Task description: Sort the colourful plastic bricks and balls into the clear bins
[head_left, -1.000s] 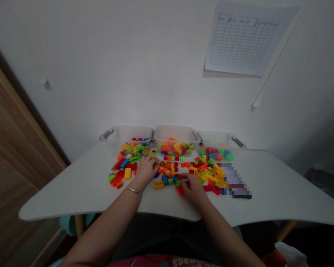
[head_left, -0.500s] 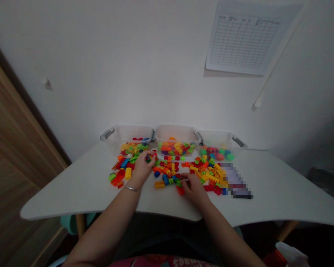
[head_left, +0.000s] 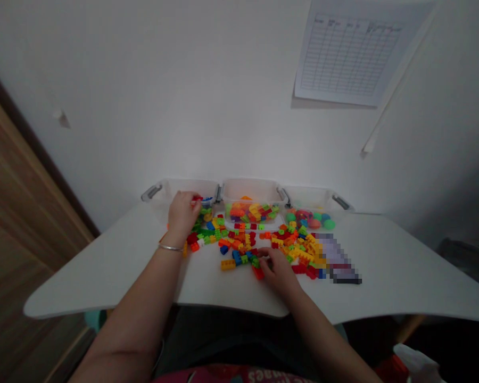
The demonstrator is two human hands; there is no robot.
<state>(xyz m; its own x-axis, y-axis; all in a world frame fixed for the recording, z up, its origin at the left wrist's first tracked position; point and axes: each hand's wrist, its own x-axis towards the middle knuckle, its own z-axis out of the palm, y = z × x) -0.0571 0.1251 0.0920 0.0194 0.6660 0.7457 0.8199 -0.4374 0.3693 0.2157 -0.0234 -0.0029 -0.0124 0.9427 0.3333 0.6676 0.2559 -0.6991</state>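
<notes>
My left hand (head_left: pixel 183 215) is at the front rim of the left clear plastic bin (head_left: pixel 175 186), its thumb and fingers pinched together. What lies between them is hidden, though red and blue toy bricks (head_left: pixel 206 199) show just beyond the fingertips. My right hand (head_left: pixel 276 268) rests low over the loose bricks with curled fingers. Its thumb and fingertips close on a small green toy brick (head_left: pixel 256 263), partly covered. A red brick (head_left: pixel 258 273) lies under that hand, and a blue brick (head_left: pixel 237 258) and a yellow brick (head_left: pixel 228 265) lie to its left.
A middle bin (head_left: pixel 252 190) and a right bin (head_left: pixel 309 195) stand against the wall, holding bricks and rounded pieces. Many loose bricks (head_left: pixel 299 250) cover the white table (head_left: pixel 387 266). A blurred-out flat object (head_left: pixel 339 258) lies at their right. A printed sheet (head_left: pixel 347 58) hangs above.
My left hand has moved left and away from me, from over the loose bricks to the left bin's rim. My right hand stays in place.
</notes>
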